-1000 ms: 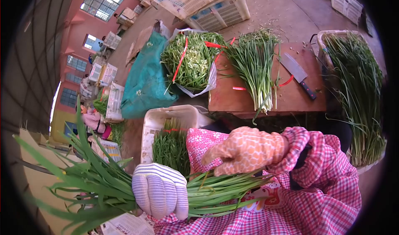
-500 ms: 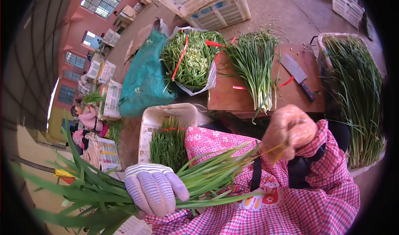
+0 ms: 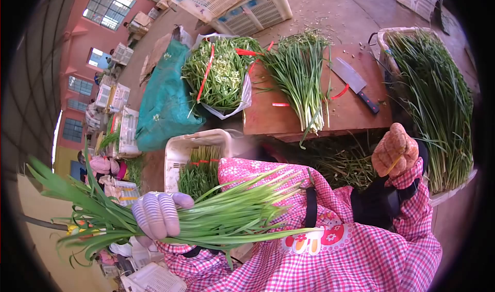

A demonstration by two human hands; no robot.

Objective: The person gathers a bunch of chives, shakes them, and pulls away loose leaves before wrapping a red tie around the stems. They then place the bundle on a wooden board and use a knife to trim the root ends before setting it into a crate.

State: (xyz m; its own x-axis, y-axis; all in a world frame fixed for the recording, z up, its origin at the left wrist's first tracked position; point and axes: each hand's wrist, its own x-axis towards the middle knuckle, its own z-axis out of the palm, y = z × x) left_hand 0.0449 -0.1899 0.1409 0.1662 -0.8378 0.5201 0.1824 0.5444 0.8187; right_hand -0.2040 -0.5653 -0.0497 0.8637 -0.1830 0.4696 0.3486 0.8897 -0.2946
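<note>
My left hand (image 3: 157, 215), in a purple-and-white striped glove, is wrapped around a loose bunch of garlic chives (image 3: 227, 212). Their leafy tops stick out to the left and the pale stem ends spread over my pink checked apron. Away to the right, my right hand (image 3: 395, 150), in an orange-pink glove, is closed with a thin yellowed leaf (image 3: 395, 165) pinched in its fingers. Beyond my lap, a pile of chives (image 3: 299, 80) lies on a brown board (image 3: 263, 117), beside a knife (image 3: 356, 83) with a dark handle.
A tall crate of long chives (image 3: 438, 106) stands at the right. Ahead to the left are a bag of trimmings (image 3: 221, 75) and a teal sack (image 3: 167, 103). A white crate (image 3: 172, 152) holds tied bunches. Discarded leaves (image 3: 345, 163) lie below the board. People work far left.
My right hand has pulled away from the stem ends, out to the right, taking the yellowed leaf. My left hand and the bunch have shifted slightly left as the view turned.
</note>
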